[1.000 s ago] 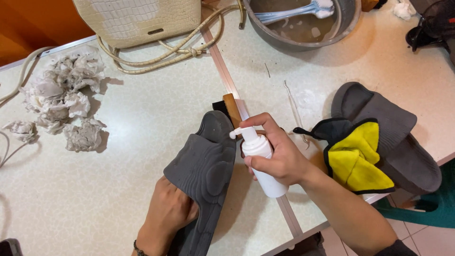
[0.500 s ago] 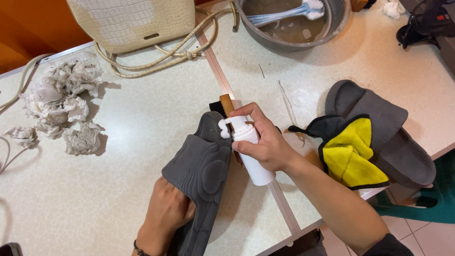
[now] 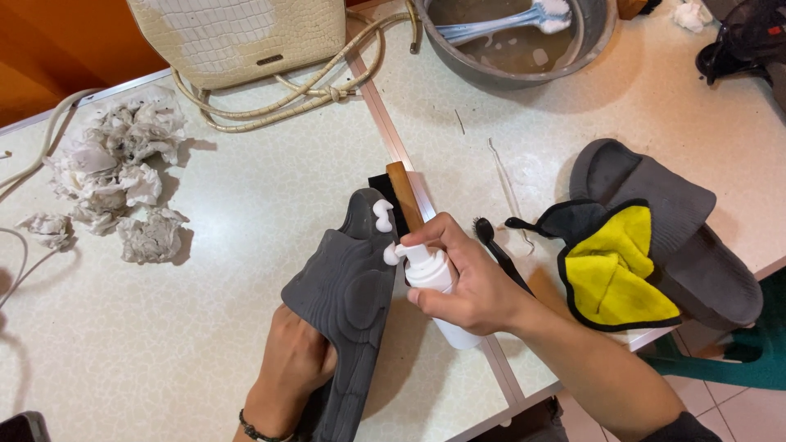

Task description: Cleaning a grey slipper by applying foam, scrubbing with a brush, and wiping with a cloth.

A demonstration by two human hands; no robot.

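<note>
My left hand (image 3: 291,364) grips a dark grey slide sandal (image 3: 348,295) from below, sole side up and tilted over the white table (image 3: 205,245). My right hand (image 3: 471,278) is closed around a white foam pump bottle (image 3: 434,282), its nozzle touching the sandal's upper sole. Two blobs of white foam (image 3: 382,211) sit on the sole near the toe end. A wooden-handled brush (image 3: 403,196) lies just behind the sandal.
A second grey sandal (image 3: 688,237) lies at the right under a yellow and black cloth (image 3: 610,274). A grey basin (image 3: 516,41) of murky water with a brush, a cream bag (image 3: 241,37) and crumpled dirty tissues (image 3: 123,172) lie further back. A thin black brush (image 3: 495,245) lies by my wrist.
The bottle's nozzle has moved onto the sandal's sole and foam blobs have appeared near the toe end. My left hand keeps holding the sandal.
</note>
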